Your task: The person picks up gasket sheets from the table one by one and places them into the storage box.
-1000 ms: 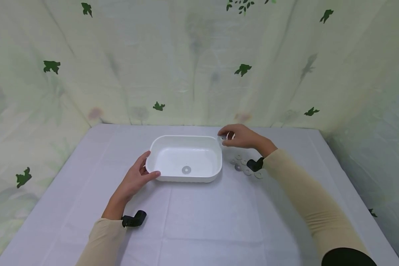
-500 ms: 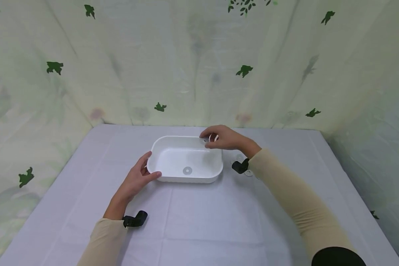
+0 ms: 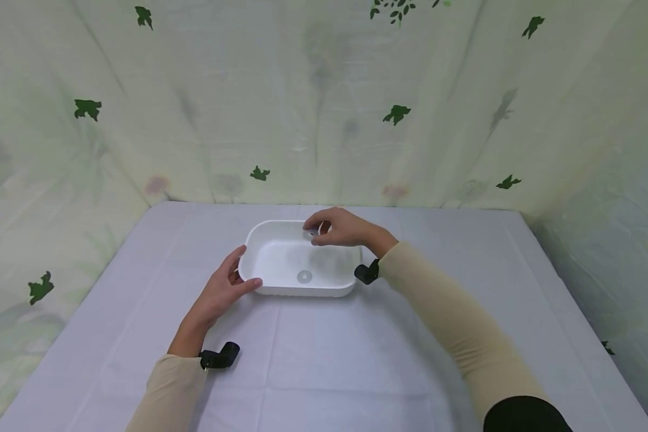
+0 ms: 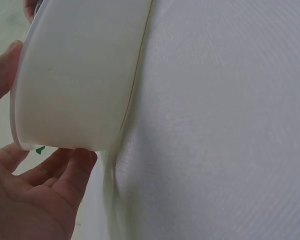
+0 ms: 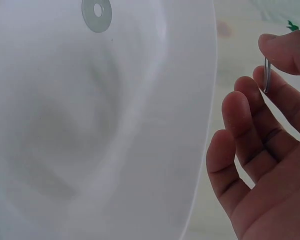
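1. The right hand (image 3: 341,228) hovers over the far rim of the tub (image 3: 270,231), fingers curled, pinching a thin metal washer (image 3: 313,233) between thumb and forefinger. The right wrist view shows that washer (image 5: 266,75) edge-on, held at the fingertips, with the other fingers (image 5: 242,125) loosely bent beside it and touching nothing.
2. The left hand (image 3: 221,291) holds the near left corner of the tub: the thumb lies along the outer wall and the fingers rest against the end. In the left wrist view the fingers (image 4: 65,172) cup the underside of the wall (image 4: 75,75), fairly straight, and the thumb tip shows at the rim.
3. The tub is white, rectangular with rounded corners, and sits flat on the table (image 3: 324,360), about mid-table.
4. A second washer (image 3: 304,276) lies flat on the tub floor, near the front wall, apart from both hands; the right wrist view shows it too (image 5: 96,9).
5. Both sleeves are beige, and each wrist carries a small black camera: left (image 3: 219,356), right (image 3: 366,273).
6. The table wears a pale cloth; behind it hangs a light curtain (image 3: 324,102) printed with green leaves.
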Demonstrator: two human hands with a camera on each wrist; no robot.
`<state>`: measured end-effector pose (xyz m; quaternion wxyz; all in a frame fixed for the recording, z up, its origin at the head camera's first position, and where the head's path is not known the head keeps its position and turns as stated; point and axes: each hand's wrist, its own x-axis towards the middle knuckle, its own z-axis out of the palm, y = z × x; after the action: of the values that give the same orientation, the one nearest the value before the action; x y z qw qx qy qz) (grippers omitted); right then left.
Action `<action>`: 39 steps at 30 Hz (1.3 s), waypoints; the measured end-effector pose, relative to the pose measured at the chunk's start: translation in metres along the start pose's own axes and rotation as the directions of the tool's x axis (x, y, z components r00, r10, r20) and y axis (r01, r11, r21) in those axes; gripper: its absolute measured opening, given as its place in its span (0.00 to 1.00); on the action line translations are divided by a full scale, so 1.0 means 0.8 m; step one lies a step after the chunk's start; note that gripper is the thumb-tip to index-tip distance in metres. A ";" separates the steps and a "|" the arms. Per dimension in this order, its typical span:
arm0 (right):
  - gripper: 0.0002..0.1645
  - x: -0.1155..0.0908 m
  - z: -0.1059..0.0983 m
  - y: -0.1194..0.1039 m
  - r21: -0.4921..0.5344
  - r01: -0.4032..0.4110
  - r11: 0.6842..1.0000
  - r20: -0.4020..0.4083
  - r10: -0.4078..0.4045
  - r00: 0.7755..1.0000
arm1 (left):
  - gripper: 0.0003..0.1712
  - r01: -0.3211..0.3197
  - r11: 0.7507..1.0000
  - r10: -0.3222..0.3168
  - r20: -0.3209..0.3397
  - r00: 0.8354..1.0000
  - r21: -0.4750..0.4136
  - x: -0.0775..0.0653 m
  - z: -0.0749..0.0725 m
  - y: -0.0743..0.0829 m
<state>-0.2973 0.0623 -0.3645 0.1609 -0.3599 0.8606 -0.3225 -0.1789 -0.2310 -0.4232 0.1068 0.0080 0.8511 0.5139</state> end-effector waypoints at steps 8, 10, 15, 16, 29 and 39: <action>0.22 0.011 0.006 -0.003 0.023 -0.018 1.000 0.009 0.018 1.000 | 0.57 -0.001 1.000 0.001 0.000 1.000 0.004 0.004 0.001 0.004; 0.22 0.012 0.005 -0.004 0.024 -0.018 1.000 0.013 0.018 1.000 | 0.57 0.000 1.000 0.000 0.001 1.000 0.004 0.005 0.001 0.005; 0.22 0.013 0.003 -0.006 0.019 -0.023 1.000 0.017 0.023 1.000 | 0.58 -0.005 1.000 0.005 0.006 1.000 -0.005 0.007 0.001 0.006; 0.23 0.014 0.003 -0.007 0.020 -0.028 0.999 0.017 0.028 0.999 | 0.57 -0.007 1.000 0.007 0.006 1.000 -0.007 0.008 0.001 0.006; 0.27 -0.026 -0.009 -0.011 -0.029 -0.041 0.999 -0.166 0.036 0.985 | 0.56 0.004 1.000 -0.004 0.006 1.000 -0.004 -0.002 0.002 0.003; 0.18 -0.125 -0.033 0.024 -0.073 -0.106 0.992 -0.279 0.082 0.957 | 0.56 -0.005 1.000 0.005 -0.002 1.000 0.021 -0.002 0.001 0.002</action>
<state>-0.2520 0.1564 -0.3534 0.0392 -0.2769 0.9040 -0.3234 -0.1776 -0.2301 -0.4219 0.1044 0.0109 0.8565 0.5054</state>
